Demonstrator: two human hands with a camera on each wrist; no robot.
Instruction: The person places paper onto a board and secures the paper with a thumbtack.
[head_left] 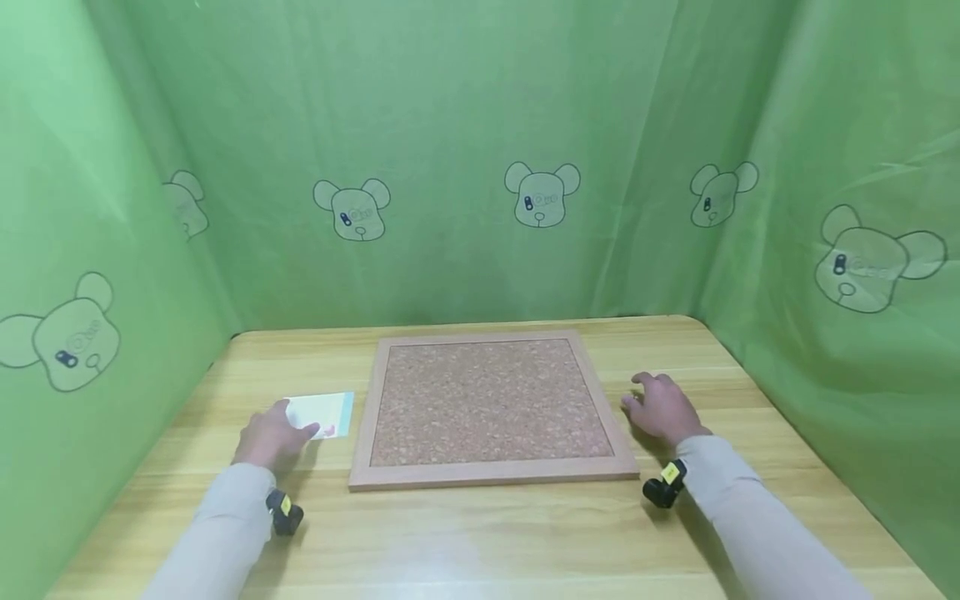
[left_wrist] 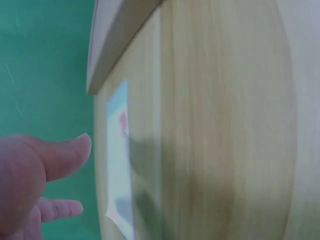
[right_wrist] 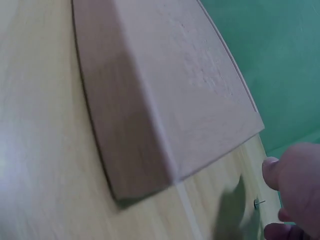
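Note:
A cork board [head_left: 487, 404] with a wooden frame lies flat on the table, between the two hands. Left of it is a white paper card [head_left: 318, 411] with a light blue strip along one end and a small pink mark. Above this card [left_wrist: 117, 155] hovers my left hand [head_left: 272, 435], thumb and fingers apart, with a gap showing in the left wrist view. My right hand [head_left: 662, 408] is over the table just beyond the board's right side, fingers loosely bent. Near its fingertips in the right wrist view, a small pin [right_wrist: 258, 203] with a thin point lies on the wood.
The wooden table [head_left: 480, 542] extends around the board. Green curtains [head_left: 450, 100] printed with bear heads enclose the back and both sides. Each wrist carries a small black camera, the left one [head_left: 285, 512] and the right one [head_left: 664, 485].

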